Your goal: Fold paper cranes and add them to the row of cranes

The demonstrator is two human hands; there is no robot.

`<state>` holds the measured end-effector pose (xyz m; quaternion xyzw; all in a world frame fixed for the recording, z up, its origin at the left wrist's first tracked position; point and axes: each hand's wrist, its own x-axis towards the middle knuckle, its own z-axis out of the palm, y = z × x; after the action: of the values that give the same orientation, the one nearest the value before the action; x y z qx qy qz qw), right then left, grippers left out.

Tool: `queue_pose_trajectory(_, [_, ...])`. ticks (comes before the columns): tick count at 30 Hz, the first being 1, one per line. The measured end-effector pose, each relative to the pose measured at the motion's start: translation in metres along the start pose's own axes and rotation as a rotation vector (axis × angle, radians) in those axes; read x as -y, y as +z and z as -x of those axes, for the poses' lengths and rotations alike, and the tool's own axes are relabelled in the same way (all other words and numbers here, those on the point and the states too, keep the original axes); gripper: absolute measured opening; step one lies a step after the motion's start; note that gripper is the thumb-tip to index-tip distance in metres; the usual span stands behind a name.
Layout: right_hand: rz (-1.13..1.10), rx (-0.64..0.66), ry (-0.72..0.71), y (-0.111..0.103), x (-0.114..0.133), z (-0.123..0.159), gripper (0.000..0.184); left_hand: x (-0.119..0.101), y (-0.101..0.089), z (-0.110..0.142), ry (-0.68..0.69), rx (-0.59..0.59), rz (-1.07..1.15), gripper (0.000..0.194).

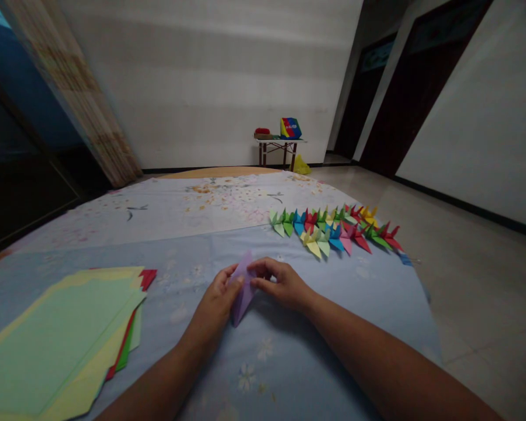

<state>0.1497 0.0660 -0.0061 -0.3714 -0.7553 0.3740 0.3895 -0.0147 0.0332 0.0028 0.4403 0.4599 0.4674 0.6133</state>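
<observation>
A purple folded paper (244, 295), narrow and pointed at its top and bottom, is held between my two hands just above the blue cloth. My left hand (221, 292) grips its left side, the thumb pressed on the front face. At the right edge, my right hand (283, 282) pinches the paper between thumb and fingers. Behind my right hand stand several folded paper cranes (310, 222) in rows, green, blue, red, yellow and pink. The fingers behind the purple paper are partly hidden.
A stack of coloured paper sheets (65, 333), pale green on top, lies at the left. Floral and blue cloths (193, 245) cover the round table. By the far wall, a small table (280, 141) bears a colourful bag (290, 128) and a red item (262, 131).
</observation>
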Motion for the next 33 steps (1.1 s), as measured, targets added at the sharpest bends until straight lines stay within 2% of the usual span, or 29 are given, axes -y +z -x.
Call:
queue_pose_trajectory(7, [0.027, -0.041, -0.065, 0.001, 0.0, 0.0, 0.017, 0.0, -0.002, -0.002, 0.026, -0.015, -0.09, 0.05])
queue_pose_trajectory(12, [0.095, -0.059, 0.021, 0.0, -0.002, -0.001, 0.017, -0.003, -0.002, -0.002, 0.005, -0.011, -0.079, 0.051])
queue_pose_trajectory(18, [0.087, -0.039, 0.114, 0.003, -0.007, -0.002, 0.035, -0.004, 0.001, 0.001, -0.027, 0.006, -0.028, 0.062])
queue_pose_trajectory(23, [-0.025, 0.006, 0.077, 0.0, -0.006, -0.001, 0.032, -0.004, -0.005, -0.003, 0.03, -0.016, -0.041, 0.075])
queue_pose_trajectory(27, [-0.056, -0.011, 0.02, -0.002, -0.009, -0.001, 0.033, -0.005, -0.01, -0.006, 0.058, -0.018, 0.006, 0.069])
queue_pose_trajectory(33, [0.118, 0.017, -0.134, -0.002, -0.017, 0.0, 0.032, -0.002, -0.014, -0.009, 0.025, -0.104, -0.002, 0.048])
